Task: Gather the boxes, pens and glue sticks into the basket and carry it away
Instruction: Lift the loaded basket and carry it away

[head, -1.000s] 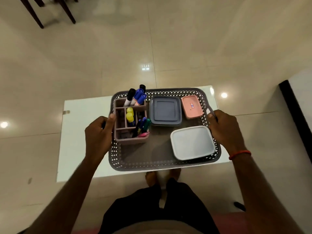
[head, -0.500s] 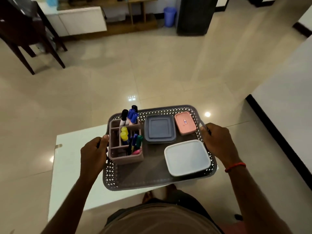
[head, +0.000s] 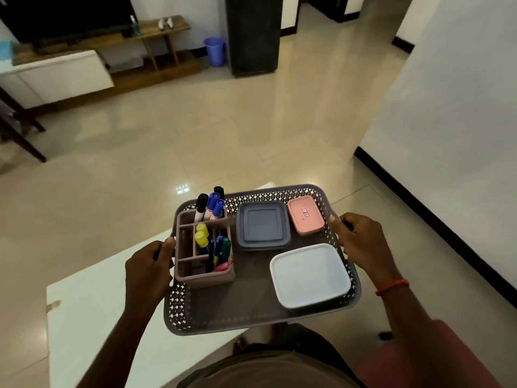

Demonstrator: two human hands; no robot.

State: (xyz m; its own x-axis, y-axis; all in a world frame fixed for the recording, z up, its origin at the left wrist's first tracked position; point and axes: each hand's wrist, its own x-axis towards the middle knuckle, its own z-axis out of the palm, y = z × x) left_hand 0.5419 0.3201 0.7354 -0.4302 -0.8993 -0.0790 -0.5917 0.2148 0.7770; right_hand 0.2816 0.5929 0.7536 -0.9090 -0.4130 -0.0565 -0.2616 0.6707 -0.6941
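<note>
A second ago the basket hung over the middle of the white counter. Now it has come up and swung right, so only its near-left part overlaps the counter and the rest is over the floor. I take that to mean the gathering is done and the carrying has begun.

My left grip is curled round the basket's left rim with the thumb on top. My right grip is wrapped round the right rim, toward its far end. The basket hangs between them, close in front of me and roughly level.

Inside, the organiser stands at the left with the pens upright and the yellow-capped glue sticks in a middle slot. The grey box and pink box lie far, and the white box lies near-right.
</note>
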